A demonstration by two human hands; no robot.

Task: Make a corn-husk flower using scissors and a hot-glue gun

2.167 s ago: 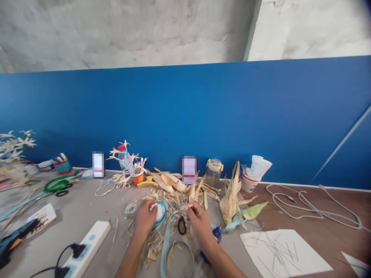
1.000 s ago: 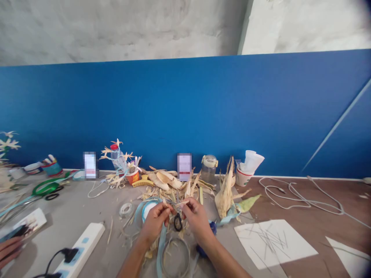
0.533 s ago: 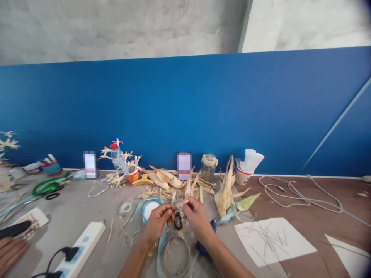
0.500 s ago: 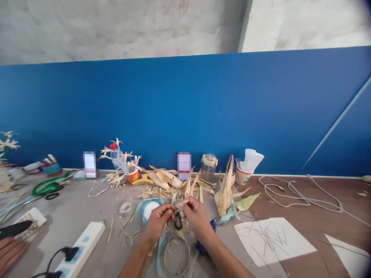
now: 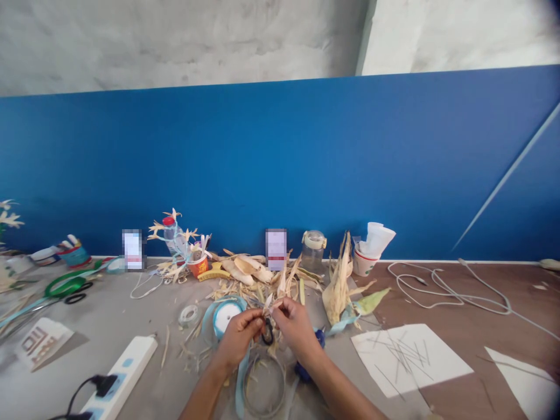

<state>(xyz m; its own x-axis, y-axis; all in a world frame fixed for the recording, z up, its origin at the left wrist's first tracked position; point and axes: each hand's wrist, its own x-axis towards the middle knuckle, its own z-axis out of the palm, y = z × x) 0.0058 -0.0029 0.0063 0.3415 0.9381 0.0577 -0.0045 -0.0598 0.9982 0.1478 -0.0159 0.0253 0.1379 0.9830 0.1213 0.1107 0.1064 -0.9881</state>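
My left hand [image 5: 240, 335] is closed in a pinch, its fingertips almost meeting those of my right hand [image 5: 294, 328]. Between them shows a small pale piece of corn husk [image 5: 268, 304], which both hands appear to pinch. Just under the fingers lie the black scissors handles [image 5: 267, 332]. A spool of light blue ribbon [image 5: 224, 318] rests beside my left hand. Below both hands is a clear round ring or roll [image 5: 264, 386]. A dark blue object [image 5: 303, 371], partly hidden, sits beneath my right forearm.
Dried corn husks [image 5: 249, 268] are heaped behind the hands, with a standing bundle [image 5: 339, 286] to the right. A white power strip [image 5: 125, 373] lies front left. Thin wires lie on white paper [image 5: 371, 356]. A jar [image 5: 313, 251], paper cups [image 5: 366, 262] and a cable [image 5: 441, 291] line the back.
Another person's hand and the black tool have left the left edge. The small white card there now stands tilted, showing its print. My hands keep pinching at nearly the same spot.
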